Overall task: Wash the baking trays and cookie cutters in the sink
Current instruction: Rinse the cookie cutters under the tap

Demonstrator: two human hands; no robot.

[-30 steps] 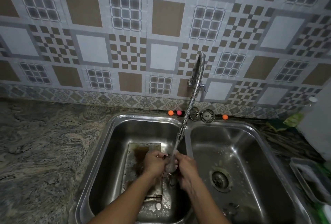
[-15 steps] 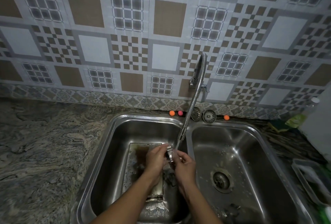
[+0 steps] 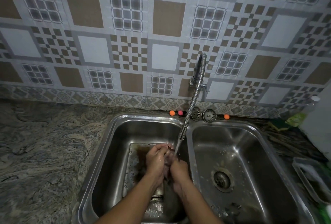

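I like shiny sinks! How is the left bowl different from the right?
The left bowl holds a stained baking tray; the right bowl holds none. Tap water falls into the left bowl, not the right. The right bowl's drain shows; the left's is hidden. Both are shiny steel.

I have both forearms reaching up from the bottom edge, converging at the wrists. My left hand curls its fingers around a blurred cookie cutter. My right hand sits tight against the left, its fingers hidden.

Blurred cookie cutter above stained baking tray lying flat in sink.
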